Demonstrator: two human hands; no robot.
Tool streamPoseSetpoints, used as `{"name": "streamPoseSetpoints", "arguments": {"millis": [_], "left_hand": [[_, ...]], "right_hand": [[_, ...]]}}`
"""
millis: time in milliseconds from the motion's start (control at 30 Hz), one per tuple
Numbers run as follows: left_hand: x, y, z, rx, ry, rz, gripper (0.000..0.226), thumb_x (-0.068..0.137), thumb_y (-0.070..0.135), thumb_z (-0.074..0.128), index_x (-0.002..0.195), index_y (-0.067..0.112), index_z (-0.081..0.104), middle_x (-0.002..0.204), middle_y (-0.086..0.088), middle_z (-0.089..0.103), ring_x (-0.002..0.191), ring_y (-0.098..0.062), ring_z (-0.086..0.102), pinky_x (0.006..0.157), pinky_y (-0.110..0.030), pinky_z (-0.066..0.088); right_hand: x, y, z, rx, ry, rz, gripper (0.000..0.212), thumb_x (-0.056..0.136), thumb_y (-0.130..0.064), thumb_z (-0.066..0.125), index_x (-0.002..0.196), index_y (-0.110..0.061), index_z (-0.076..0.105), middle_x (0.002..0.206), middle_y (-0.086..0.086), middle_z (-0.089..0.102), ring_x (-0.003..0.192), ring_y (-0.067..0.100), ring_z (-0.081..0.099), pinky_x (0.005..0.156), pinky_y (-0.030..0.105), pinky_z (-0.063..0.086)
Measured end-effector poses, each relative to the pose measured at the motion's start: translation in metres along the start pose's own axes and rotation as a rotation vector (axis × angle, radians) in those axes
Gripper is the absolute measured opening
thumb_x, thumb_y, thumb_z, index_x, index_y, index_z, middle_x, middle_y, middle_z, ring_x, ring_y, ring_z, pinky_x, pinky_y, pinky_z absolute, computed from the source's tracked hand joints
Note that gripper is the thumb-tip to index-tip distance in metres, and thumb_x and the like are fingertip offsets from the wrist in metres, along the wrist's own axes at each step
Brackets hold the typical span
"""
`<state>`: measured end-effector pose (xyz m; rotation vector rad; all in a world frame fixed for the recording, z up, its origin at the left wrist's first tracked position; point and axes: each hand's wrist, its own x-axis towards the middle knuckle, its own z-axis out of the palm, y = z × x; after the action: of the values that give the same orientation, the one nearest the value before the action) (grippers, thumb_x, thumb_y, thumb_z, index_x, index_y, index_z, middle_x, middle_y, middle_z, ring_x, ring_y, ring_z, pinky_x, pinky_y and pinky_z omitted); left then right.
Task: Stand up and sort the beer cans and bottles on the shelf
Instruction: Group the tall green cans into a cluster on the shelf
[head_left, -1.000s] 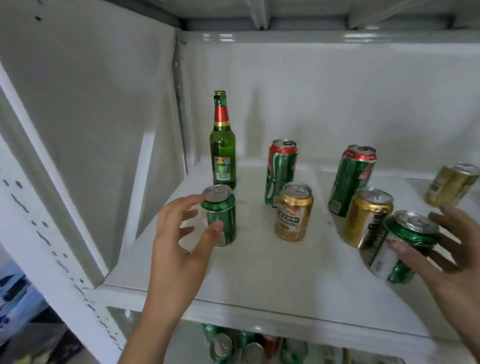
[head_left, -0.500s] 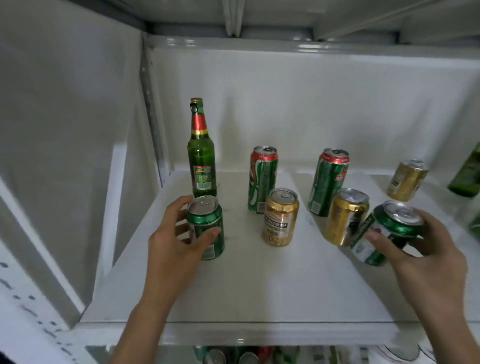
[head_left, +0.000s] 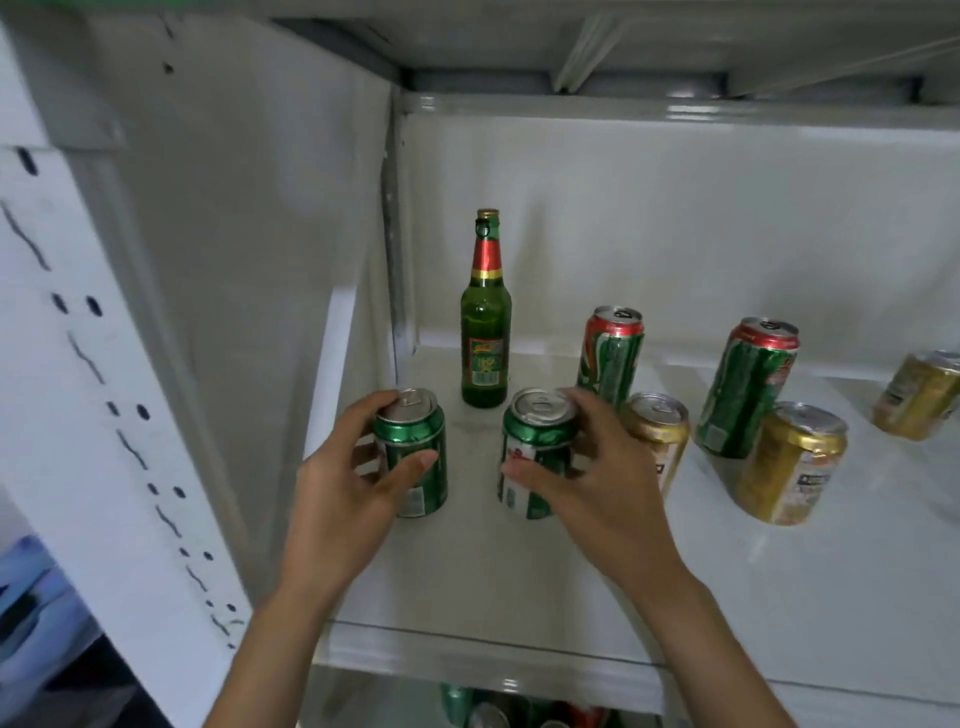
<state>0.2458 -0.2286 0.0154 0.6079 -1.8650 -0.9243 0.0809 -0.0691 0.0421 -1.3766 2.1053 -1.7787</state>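
My left hand (head_left: 347, 486) grips a short green can (head_left: 415, 453) standing upright near the shelf's left wall. My right hand (head_left: 587, 486) grips a second short green can (head_left: 535, 447) standing just right of the first. A green bottle (head_left: 485, 322) with a red and gold neck stands behind the two cans. Two tall green and red cans (head_left: 612, 356) (head_left: 745, 387) stand further back. Gold cans (head_left: 662, 439) (head_left: 792, 462) stand to the right, and a third gold can (head_left: 922, 395) leans at the far right.
The white shelf board (head_left: 519, 587) has a grey side wall (head_left: 234, 260) at the left and a back wall close behind the bottle. A perforated upright post (head_left: 104, 415) stands at the near left. More cans (head_left: 488, 714) show on the level below.
My right hand carried its green can from the right side of the shelf leftward and set it upright beside the can my left hand holds. The camera view shifted left.
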Motion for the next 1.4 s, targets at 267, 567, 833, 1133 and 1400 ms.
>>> {"name": "streamPoseSetpoints", "arguments": {"millis": [267,567,833,1133,1400], "left_hand": [[-0.008,-0.013,0.005,-0.027,-0.022,-0.060,0.065,0.082,0.022,0.085,0.137,0.042,0.056,0.121,0.041,0.060,0.111,0.008,0.062,0.084,-0.007,0.054],[-0.008,-0.020,0.008,-0.020,-0.103,-0.083,0.068,0.086,0.035,0.073,0.147,0.043,0.044,0.146,0.014,0.052,0.129,-0.016,0.058,0.106,-0.040,0.052],[-0.026,0.057,0.033,0.283,0.291,0.584,0.024,0.092,0.007,0.064,0.114,-0.001,0.070,0.126,-0.025,0.062,0.123,-0.032,0.056,0.109,-0.035,0.043],[-0.015,0.089,0.180,0.067,-0.296,0.302,0.069,0.088,0.033,0.074,0.147,0.040,0.039,0.162,0.006,0.020,0.147,-0.019,0.036,0.115,-0.040,0.045],[-0.009,0.071,0.210,0.016,-0.336,0.050,0.080,0.084,0.023,0.083,0.148,0.042,0.039,0.148,0.006,0.035,0.122,-0.023,0.059,0.099,-0.044,0.058]], "right_hand": [[0.000,0.012,0.022,-0.053,-0.022,0.059,0.063,0.071,-0.031,0.092,0.106,-0.054,0.044,0.103,-0.050,0.054,0.100,-0.027,0.052,0.076,0.004,0.046],[-0.010,0.018,0.022,-0.014,-0.096,0.081,0.075,0.082,-0.019,0.085,0.128,-0.057,0.039,0.115,-0.055,0.049,0.112,-0.024,0.051,0.091,0.004,0.045],[-0.038,0.015,-0.068,-0.058,0.481,-0.006,0.016,0.088,-0.013,0.074,0.089,-0.029,0.075,0.085,-0.006,0.075,0.077,0.014,0.071,0.074,0.033,0.060],[-0.021,0.075,-0.171,-0.334,0.416,0.370,0.089,0.079,-0.031,0.086,0.150,-0.036,0.034,0.149,0.005,0.041,0.133,0.025,0.048,0.108,0.049,0.047],[0.001,0.093,-0.194,-0.230,0.192,0.299,0.077,0.072,-0.024,0.091,0.138,-0.031,0.053,0.116,-0.022,0.066,0.104,0.003,0.066,0.093,0.030,0.057]]}}
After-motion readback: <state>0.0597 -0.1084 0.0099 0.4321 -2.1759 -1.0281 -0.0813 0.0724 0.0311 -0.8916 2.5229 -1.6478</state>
